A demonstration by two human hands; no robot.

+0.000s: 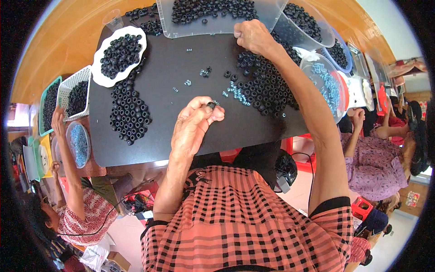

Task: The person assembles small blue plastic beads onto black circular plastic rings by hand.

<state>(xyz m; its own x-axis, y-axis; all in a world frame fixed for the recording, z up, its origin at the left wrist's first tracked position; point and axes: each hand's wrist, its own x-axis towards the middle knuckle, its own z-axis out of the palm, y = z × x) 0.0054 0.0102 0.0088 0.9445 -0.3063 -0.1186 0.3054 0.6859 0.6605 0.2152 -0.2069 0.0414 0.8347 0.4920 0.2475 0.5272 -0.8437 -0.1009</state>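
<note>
My left hand (189, 124) is over the near middle of the dark table. Its thumb and fingers pinch a small black ring-shaped part (210, 104), with small metal springs (215, 102) close by its fingertips. My right hand (254, 38) reaches to the far side, closed, by the near wall of a clear plastic bin (190, 32). Whatever its fingers may hold is hidden. Between the hands lies a loose cluster of bluish metal springs (239, 94). Beside it, under my right forearm, spreads a big heap of black ring-shaped parts (267, 86).
A white scalloped plate (100, 76) of black parts and another pile (130, 111) are at left. A white basket (72, 86) stands beyond them. At right, a clear tub (340, 97) holds springs. People sit at both sides; one arm (71, 165) reaches to the left baskets.
</note>
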